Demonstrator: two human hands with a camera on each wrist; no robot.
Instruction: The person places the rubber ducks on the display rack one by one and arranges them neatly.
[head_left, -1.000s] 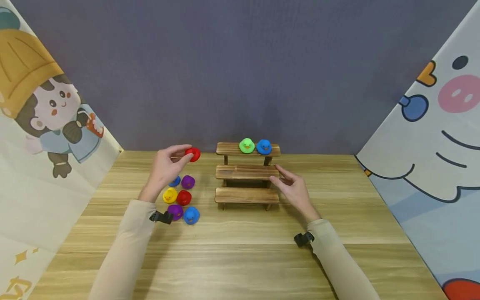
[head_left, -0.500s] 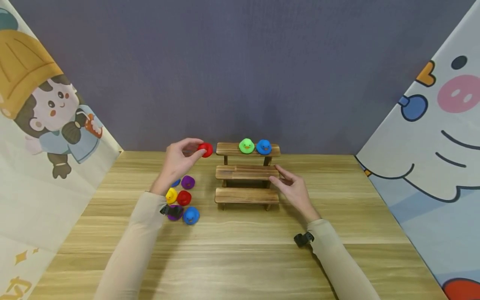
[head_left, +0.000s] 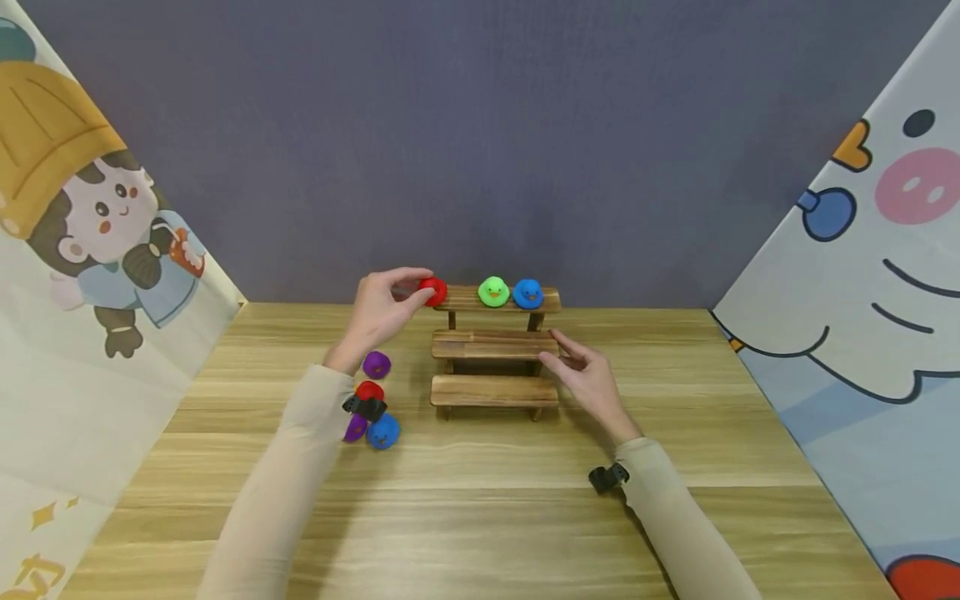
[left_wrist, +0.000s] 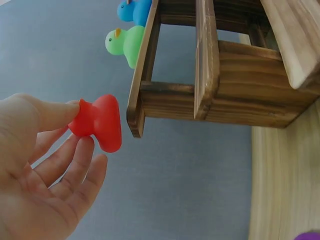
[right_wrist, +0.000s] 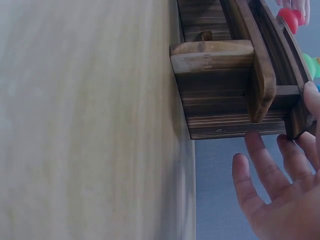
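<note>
My left hand (head_left: 378,312) pinches a red rubber duck (left_wrist: 102,122) between thumb and fingertips. In the head view the duck overlaps the left end of the top step; the left wrist view shows a gap between it and the plank. A green duck (head_left: 493,292) and a blue duck (head_left: 528,293) sit on the top step of the three-tier wooden stand (head_left: 495,390), toward its right. At the stand's right end my right hand (head_left: 591,382) grips a plank's end with thumb and fingertips.
Left of the stand, several more ducks lie on the wooden table (head_left: 480,517), among them a purple duck (head_left: 377,364), a red duck (head_left: 370,391) and a blue duck (head_left: 383,432). My left forearm hides some. A grey wall (head_left: 480,150) rises behind the stand.
My left hand has carried the red duck rightward to the left end of the top step. My right hand stays in place at the stand.
</note>
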